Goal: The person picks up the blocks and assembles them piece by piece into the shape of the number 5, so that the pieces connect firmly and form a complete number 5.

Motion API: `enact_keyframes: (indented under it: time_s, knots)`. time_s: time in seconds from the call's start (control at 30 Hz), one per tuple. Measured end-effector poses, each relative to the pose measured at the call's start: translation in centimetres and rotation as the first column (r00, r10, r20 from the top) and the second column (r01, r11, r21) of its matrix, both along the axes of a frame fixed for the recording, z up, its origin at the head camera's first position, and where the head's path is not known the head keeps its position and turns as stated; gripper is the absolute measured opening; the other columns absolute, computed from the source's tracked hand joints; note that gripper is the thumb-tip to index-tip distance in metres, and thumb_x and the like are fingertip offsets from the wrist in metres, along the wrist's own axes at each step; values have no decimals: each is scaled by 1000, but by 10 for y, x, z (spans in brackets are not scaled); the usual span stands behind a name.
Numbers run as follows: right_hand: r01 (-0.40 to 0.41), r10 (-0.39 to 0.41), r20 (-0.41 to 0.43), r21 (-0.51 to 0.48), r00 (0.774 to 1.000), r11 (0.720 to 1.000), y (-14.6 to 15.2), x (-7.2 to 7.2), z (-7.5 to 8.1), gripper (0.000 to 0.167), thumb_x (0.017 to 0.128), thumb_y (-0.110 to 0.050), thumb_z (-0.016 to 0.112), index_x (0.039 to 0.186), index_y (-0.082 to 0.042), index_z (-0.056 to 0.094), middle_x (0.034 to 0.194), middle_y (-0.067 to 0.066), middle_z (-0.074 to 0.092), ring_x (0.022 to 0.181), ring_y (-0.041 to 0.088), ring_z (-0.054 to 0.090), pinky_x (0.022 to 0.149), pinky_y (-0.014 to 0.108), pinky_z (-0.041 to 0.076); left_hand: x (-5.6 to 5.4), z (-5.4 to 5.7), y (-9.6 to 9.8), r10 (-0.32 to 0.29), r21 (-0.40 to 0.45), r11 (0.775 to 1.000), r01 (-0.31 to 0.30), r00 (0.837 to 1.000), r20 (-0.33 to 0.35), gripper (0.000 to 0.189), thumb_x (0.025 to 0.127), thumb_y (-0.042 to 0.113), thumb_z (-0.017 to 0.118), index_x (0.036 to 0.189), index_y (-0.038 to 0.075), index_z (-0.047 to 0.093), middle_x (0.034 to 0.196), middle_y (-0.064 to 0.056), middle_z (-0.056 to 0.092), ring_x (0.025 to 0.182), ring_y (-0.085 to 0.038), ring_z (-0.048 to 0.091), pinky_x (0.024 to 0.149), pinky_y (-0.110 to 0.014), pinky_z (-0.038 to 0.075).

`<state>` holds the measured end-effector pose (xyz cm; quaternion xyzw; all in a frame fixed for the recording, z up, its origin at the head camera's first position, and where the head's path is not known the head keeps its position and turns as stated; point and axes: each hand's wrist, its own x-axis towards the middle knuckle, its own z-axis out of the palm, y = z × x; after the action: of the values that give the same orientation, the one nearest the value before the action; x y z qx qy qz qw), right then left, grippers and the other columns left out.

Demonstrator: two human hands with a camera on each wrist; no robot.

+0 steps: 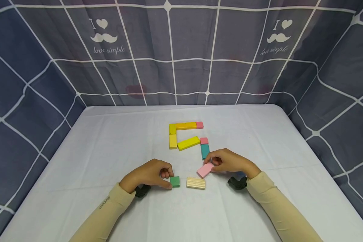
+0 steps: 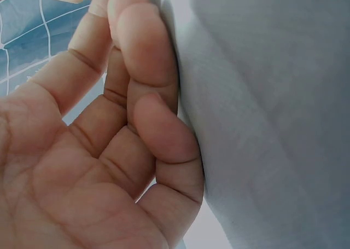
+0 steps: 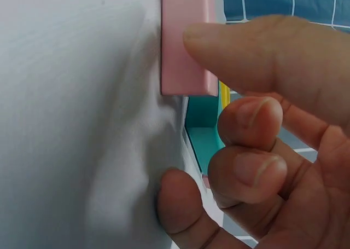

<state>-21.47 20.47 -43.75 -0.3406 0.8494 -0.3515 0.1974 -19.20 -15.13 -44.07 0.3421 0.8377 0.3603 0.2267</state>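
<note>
My left hand (image 1: 152, 173) pinches a small green block (image 1: 175, 182) at its left end, thumb near and index finger far. The left wrist view shows this hand's curled fingers (image 2: 147, 46) low along the white cloth, with the block hidden. With thumb and index finger, my right hand (image 1: 228, 160) holds a pink block (image 1: 205, 170) that lies slantwise on the table. In the right wrist view the thumb (image 3: 235, 44) presses on the pink block (image 3: 186, 41). A ribbed pale wooden block (image 1: 195, 183) lies between the hands. Just beyond the pink block is a teal block (image 1: 205, 151).
Farther back, yellow blocks (image 1: 172, 142) and an orange block (image 1: 186, 125) form a corner. Small pink blocks (image 1: 199, 125) and a slanted yellow-green block (image 1: 188, 143) sit nearby. Something blue (image 1: 240, 173) is partly hidden by my right wrist. Dark checked curtains (image 1: 190, 77) surround the white table (image 1: 109, 134).
</note>
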Motion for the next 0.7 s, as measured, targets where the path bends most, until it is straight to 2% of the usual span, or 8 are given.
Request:
enact_keyframes:
  time_s: [0.7]
  knots:
    - [42, -42, -22, -4, 999, 999, -6, 0, 0, 22, 94, 0, 82, 115, -3, 76, 75, -9, 45, 69, 6, 43, 68, 23, 35, 0, 1, 1, 7, -10, 1000, -7, 1000, 0, 22, 83, 12, 94, 94, 11, 74, 82, 7, 62, 78, -6, 56, 74, -22, 50]
